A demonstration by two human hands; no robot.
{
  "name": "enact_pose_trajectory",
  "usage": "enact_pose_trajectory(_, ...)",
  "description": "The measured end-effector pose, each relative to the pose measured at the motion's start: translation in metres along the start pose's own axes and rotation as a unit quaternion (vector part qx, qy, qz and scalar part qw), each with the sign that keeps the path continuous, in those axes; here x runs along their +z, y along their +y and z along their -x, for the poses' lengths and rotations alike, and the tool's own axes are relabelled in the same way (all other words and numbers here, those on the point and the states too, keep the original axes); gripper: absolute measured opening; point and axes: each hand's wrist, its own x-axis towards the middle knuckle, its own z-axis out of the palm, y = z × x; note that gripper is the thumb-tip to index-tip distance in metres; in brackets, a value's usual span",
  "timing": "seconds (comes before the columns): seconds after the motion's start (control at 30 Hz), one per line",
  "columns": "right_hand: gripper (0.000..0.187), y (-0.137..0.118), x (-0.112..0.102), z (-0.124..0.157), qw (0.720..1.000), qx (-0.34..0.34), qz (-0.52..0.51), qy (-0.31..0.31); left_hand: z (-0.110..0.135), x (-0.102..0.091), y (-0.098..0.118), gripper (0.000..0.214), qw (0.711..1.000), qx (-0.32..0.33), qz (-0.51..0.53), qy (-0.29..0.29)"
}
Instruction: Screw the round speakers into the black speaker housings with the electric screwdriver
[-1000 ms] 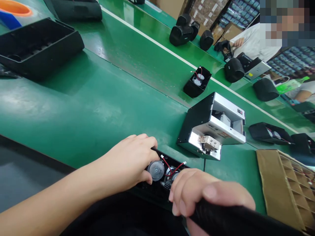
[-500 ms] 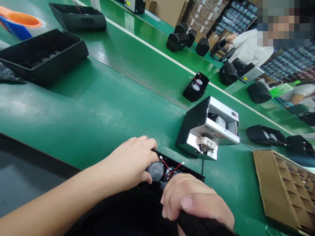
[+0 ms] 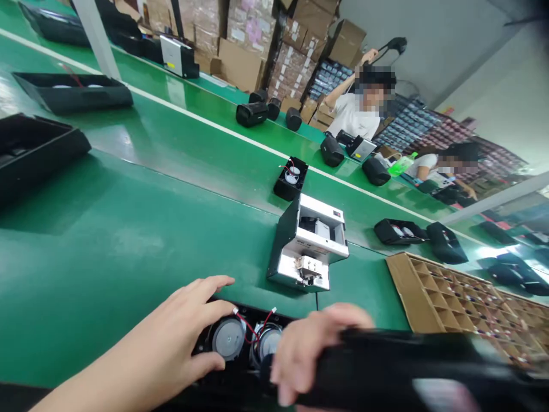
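My left hand (image 3: 193, 332) is spread open over the left end of a black speaker housing (image 3: 285, 316), thumb and forefinger on either side of a round grey speaker driver (image 3: 229, 339). A second speaker driver (image 3: 269, 342) sits beside it, partly hidden by my right hand. Two red wires (image 3: 253, 332) with white plugs rise between the drivers. My right hand (image 3: 306, 355) is closed around a black electric screwdriver (image 3: 386, 366), blurred by motion and tilted across the lower right. Its tip is hidden behind my fingers.
A silver-and-black screw feeder (image 3: 311, 246) stands just beyond the housing. To the right is a divided cardboard box (image 3: 441, 292) of small wired parts. More open housings (image 3: 71, 94) lie on the green bench (image 3: 141, 240). Two people work across the bench, one with a raised arm (image 3: 343, 91).
The view has swung up and right. My left hand's fingers have spread from a closer hold on the housing's edge. The screwdriver in my right hand has tilted over and come into fuller view.
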Motion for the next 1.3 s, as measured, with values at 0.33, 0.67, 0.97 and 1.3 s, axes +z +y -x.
enact_pose_trajectory(0.33, 0.070, -0.029, -0.063, -0.098, 0.935, -0.156, 0.137, 0.287, 0.027, 0.046, -0.027, 0.087, 0.976, -0.011, 0.148, 0.157)
enact_pose_trajectory(0.67, 0.069, -0.015, -0.055, -0.094, 0.949, -0.103, 0.140, 0.263, 0.024, 0.052, -0.019, 0.075, 0.954, -0.013, 0.259, 0.153)
enact_pose_trajectory(0.97, 0.069, -0.016, -0.052, -0.097, 0.948, -0.106, 0.164, 0.252, 0.023, 0.051, -0.015, 0.072, 0.950, -0.023, 0.273, 0.151)
enact_pose_trajectory(1.3, 0.071, -0.013, -0.050, -0.096, 0.946, -0.116, 0.158, 0.259, 0.024, 0.050, -0.012, 0.072, 0.946, -0.020, 0.280, 0.160)
